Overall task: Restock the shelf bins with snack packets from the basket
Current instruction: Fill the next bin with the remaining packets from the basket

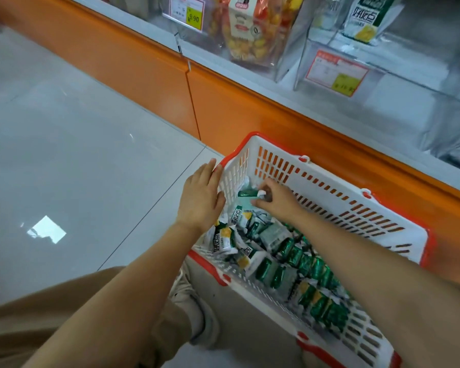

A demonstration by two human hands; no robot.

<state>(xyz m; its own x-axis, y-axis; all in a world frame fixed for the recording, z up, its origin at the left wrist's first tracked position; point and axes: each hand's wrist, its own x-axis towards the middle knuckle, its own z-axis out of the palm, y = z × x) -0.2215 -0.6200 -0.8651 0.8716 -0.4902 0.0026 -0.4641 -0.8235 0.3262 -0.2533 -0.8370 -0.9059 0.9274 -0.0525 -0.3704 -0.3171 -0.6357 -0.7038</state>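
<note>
many green-and-white snack packets (274,235) heaped in basket (329,181), one packet (246,193) pinched by right hand (279,199), left hand (201,199) spread flat on rim

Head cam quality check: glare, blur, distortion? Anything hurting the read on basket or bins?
Head view: wide-angle slightly bows the orange shelf base; bright glare patch on the floor; clear shelf bins reflective and soft, price tag barely legible; right hand slightly blurred around its snack packet; basket contents reasonably sharp.
</note>
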